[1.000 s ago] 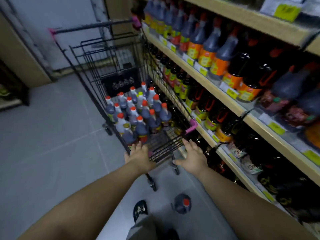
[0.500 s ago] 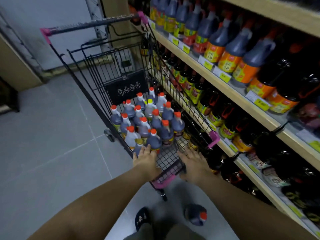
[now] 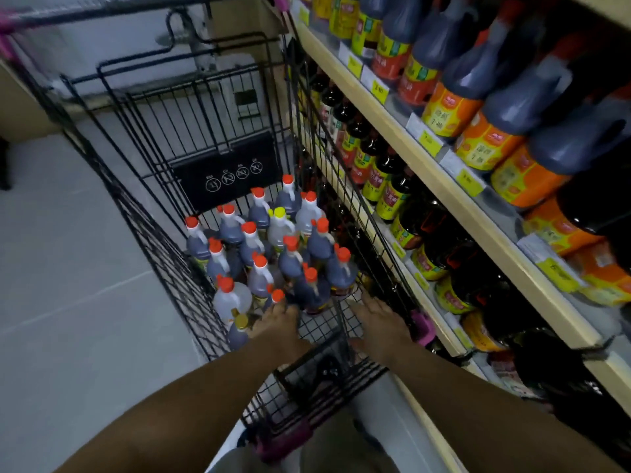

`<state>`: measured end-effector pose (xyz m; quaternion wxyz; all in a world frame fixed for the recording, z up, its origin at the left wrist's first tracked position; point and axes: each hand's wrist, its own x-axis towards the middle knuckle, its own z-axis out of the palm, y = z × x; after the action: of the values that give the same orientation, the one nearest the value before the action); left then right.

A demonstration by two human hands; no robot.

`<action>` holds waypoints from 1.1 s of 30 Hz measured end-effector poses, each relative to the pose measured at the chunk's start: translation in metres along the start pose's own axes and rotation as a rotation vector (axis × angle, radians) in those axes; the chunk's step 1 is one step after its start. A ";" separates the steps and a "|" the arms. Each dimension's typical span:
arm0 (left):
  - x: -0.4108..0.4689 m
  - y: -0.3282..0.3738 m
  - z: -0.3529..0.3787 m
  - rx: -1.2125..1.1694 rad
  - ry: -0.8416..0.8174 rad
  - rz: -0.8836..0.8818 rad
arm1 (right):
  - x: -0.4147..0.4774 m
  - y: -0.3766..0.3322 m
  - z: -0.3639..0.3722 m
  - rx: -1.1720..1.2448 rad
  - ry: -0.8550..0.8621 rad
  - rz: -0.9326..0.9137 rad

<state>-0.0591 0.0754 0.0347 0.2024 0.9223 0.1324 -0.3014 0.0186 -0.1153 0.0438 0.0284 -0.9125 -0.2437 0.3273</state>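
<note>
Both hands were down inside the cart (image 3: 160, 254), apart, w/ bare wire floor between them. Left hand (image 3: 278, 324): fingers out, tips at a small orange-capped bottle (image 3: 277, 297) just ahead; touching or not, couldn't tell. Right hand (image 3: 379, 324): flat, loose, gripping nothing, over the mesh. The bottles (image 3: 290, 264) stood upright ahead of both hands, packed tight, prob. so they braced each other & didn't tip. Cart sat just beside the shelf (image 3: 440, 186), right of the right hand, prob. for short reaches when stocking.
</note>
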 end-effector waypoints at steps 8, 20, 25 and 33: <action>0.073 0.028 0.008 -0.493 0.003 -0.254 | 0.077 0.029 -0.010 0.197 -0.088 -0.026; 0.123 0.052 0.016 -1.461 0.068 -0.744 | 0.130 0.036 0.011 0.731 -0.020 0.159; 0.116 0.053 0.001 -1.492 0.029 -0.693 | 0.146 0.028 0.009 0.857 0.013 0.154; 0.086 0.038 -0.014 -1.600 0.036 -0.532 | 0.140 0.025 0.007 0.932 0.080 0.261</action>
<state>0.0292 0.0584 0.0040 0.7151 0.4436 0.5219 -0.1395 0.1186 -0.0729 -0.0488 0.4023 -0.8374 0.0465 0.3671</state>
